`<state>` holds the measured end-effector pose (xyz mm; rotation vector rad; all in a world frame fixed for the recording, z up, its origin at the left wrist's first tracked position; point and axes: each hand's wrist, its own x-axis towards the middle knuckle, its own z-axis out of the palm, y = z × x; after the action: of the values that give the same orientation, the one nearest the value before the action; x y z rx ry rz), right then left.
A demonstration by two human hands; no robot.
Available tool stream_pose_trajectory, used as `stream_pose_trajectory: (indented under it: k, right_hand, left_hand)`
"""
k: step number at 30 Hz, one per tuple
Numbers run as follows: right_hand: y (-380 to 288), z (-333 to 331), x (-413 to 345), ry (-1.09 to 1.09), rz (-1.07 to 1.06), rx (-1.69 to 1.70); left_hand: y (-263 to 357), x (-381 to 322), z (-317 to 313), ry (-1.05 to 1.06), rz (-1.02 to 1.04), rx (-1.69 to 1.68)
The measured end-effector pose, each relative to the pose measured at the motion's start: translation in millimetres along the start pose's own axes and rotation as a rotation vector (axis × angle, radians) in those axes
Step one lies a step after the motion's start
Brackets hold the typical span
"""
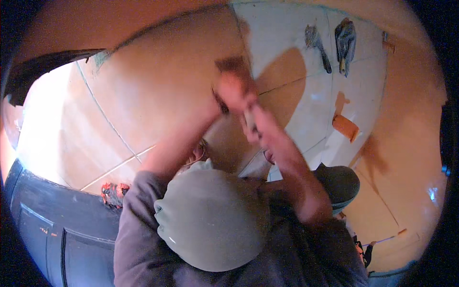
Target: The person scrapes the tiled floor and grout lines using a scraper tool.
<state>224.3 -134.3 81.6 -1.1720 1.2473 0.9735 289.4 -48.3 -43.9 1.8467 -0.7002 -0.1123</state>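
Note:
In the upper middle, my left hand (235, 89) is blurred, with a dark band at its wrist. A dark, blurred patch (231, 64) lies just beyond it; I cannot tell whether it is a tool's head or a shadow. My right hand (252, 132) is just below and to the right, its fingers bent round a pale handle-like thing (250, 116). The two hands are very close together or touching. What my left hand holds is hidden by blur. Below them a large rounded grey-green shape (215, 219), seemingly cloth, covers the middle.
On pale floor tiles (283, 21) lie a dark-handled brush (317, 48), a bundled tool (345, 45) and an orange paint roller (345, 128). A blue-grey panelled door (89, 251) is at lower left, beside a red-and-black bundle (114, 194). At lower right, another person (366, 253) holds a pole roller (401, 232).

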Motion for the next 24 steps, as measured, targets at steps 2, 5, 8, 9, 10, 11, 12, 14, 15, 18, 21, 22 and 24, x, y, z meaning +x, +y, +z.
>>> stream_pose_trajectory:
  k: [2,5,8,9,10,11,12,14,15,18,21,22,24]
  right_hand:
    - [-61,29,2,0.025,-0.178,0.157]
    - [-64,28,7,0.004,-0.46,-0.122]
    - [35,6,31,0.106,-0.279,-0.313]
    - [62,8,13,0.135,-0.223,-0.306]
    - [80,10,-6,0.163,-0.166,-0.306]
    - [96,-11,-4,0.192,-0.167,-0.3]
    - [99,-11,-7,0.284,-0.076,-0.358]
    - [99,-12,-13,0.278,-0.119,-0.41]
    - [71,-4,-9,0.27,-0.09,-0.461]
    - [-9,-5,20,0.18,-0.203,-0.533]
    - [-46,-12,4,0.271,-0.247,-0.521]
    - [-35,-5,8,0.233,-0.245,-0.607]
    - [8,-27,10,0.279,-0.192,-0.655]
  left_hand:
    - [-31,51,-26,-0.13,-0.179,0.126]
    - [-30,66,-44,-0.067,-0.035,-0.036]
    - [0,-26,-2,0.017,0.068,0.034]
    - [18,-54,2,0.013,0.123,-0.14]
    - [21,-93,29,-0.016,0.118,-0.018]
    - [38,-85,39,-0.013,0.135,-0.042]
    - [51,-85,37,-0.065,0.144,-0.134]
    - [49,-86,45,-0.067,0.137,-0.192]
    - [39,-68,32,-0.086,0.107,-0.103]
    - [-3,17,4,-0.247,-0.037,0.089]
    - [18,53,-21,-0.136,-0.04,0.041]
    - [0,32,1,-0.248,-0.18,0.095]
    - [27,-7,18,-0.173,-0.086,0.011]
